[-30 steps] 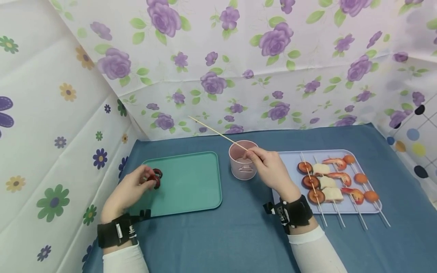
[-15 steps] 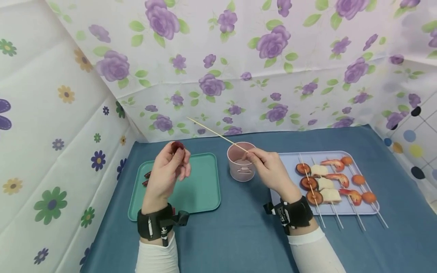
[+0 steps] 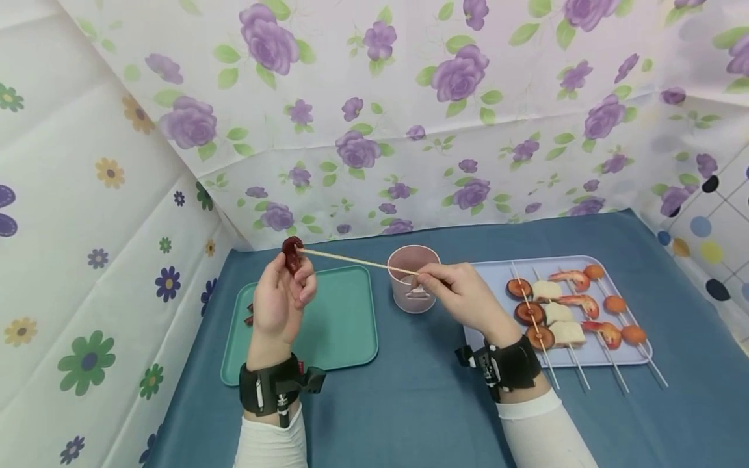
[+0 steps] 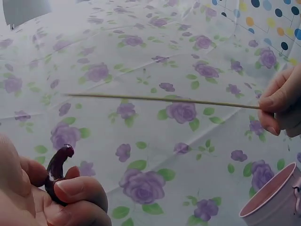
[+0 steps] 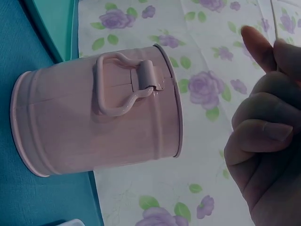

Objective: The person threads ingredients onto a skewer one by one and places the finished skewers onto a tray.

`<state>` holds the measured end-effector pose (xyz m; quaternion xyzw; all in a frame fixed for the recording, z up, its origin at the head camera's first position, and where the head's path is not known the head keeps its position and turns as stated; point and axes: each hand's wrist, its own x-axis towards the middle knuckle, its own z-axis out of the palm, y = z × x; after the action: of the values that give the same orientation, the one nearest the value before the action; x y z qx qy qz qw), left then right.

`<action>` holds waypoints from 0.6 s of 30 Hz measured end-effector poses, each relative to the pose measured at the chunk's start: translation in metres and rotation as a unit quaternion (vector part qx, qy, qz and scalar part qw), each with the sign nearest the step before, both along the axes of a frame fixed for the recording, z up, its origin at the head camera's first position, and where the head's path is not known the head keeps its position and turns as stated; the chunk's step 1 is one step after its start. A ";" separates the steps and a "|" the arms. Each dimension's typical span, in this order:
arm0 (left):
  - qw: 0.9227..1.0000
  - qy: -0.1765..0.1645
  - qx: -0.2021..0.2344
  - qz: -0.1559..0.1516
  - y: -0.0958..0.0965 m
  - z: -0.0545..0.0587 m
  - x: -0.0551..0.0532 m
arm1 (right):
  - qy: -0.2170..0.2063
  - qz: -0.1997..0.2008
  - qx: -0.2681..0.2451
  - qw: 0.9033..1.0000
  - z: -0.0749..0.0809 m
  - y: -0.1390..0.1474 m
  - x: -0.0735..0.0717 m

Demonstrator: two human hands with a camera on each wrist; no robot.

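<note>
In the head view my left hand (image 3: pixel 281 299) is raised over the green tray (image 3: pixel 345 325), its fingers gripping a dark red curled food piece (image 3: pixel 292 253) that looks like an octopus tentacle. My right hand (image 3: pixel 465 296) pinches a thin bamboo skewer (image 3: pixel 345 259) by one end, above and beside a pink bucket (image 3: pixel 414 302). The skewer points left, and its far tip overlaps the curled piece in the head view. From the left wrist, the skewer (image 4: pixel 160 99) passes above the curled piece (image 4: pixel 56 165) with a gap between them.
Several more dark red pieces (image 3: pixel 249 318) lie at the left of the green tray, partly behind my left hand. A pale lilac tray (image 3: pixel 491 270) on the right carries loaded skewers of mushroom slices (image 3: pixel 529 313), white blocks (image 3: pixel 558 314), shrimp (image 3: pixel 585 304) and orange balls (image 3: pixel 614 304).
My left hand has lifted a dark red piece from the green tray, moved right and turned it toward the skewer tip. The right hand stays in place; the skewer has tilted nearer level.
</note>
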<state>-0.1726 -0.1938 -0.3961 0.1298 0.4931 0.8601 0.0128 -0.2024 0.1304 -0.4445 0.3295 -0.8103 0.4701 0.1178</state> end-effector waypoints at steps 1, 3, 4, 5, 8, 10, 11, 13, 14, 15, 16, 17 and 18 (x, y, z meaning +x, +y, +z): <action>1.000 0.000 -0.001 0.001 0.000 0.000 0.000 | -0.001 0.005 0.005 1.000 0.000 0.000 0.000; 1.000 0.010 -0.003 0.001 -0.001 0.000 0.000 | -0.001 0.011 0.013 1.000 -0.001 -0.001 -0.001; 1.000 0.014 -0.004 0.001 -0.001 0.000 0.001 | -0.001 0.012 0.016 1.000 -0.001 -0.001 -0.001; 1.000 0.018 -0.002 0.000 -0.001 0.000 0.001 | -0.002 0.011 0.020 1.000 -0.001 -0.001 -0.001; 0.999 0.031 -0.005 0.001 -0.001 0.000 0.003 | -0.004 0.004 0.031 1.000 -0.002 -0.001 -0.002; 0.999 0.036 -0.005 -0.001 0.000 0.000 0.003 | -0.007 -0.002 0.038 0.999 -0.001 -0.001 -0.002; 0.999 0.036 -0.005 -0.002 0.000 0.000 0.003 | -0.009 -0.004 0.041 0.999 -0.002 -0.001 -0.002; 0.999 0.037 -0.005 -0.004 0.000 0.000 0.004 | -0.011 -0.006 0.048 0.999 -0.002 0.000 -0.002; 0.999 0.038 -0.005 -0.005 0.000 -0.001 0.004 | -0.013 -0.005 0.051 0.999 -0.002 0.000 -0.002; 0.999 0.039 -0.005 -0.006 0.000 -0.001 0.004 | -0.014 -0.005 0.055 0.998 -0.002 0.000 -0.002; 0.999 0.041 -0.006 -0.007 0.000 -0.001 0.004 | -0.015 -0.005 0.057 0.998 -0.002 0.001 -0.002; 0.999 0.044 -0.006 -0.008 0.000 -0.002 0.004 | -0.016 -0.005 0.060 0.998 -0.002 0.001 -0.002; 0.999 0.047 -0.007 -0.010 0.000 -0.002 0.004 | -0.016 -0.005 0.064 0.998 -0.002 0.000 -0.002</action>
<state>-0.1687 -0.1940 -0.3981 0.1749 0.4976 0.8496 -0.0012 -0.2048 0.1309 -0.4466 0.3245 -0.8421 0.4220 0.0864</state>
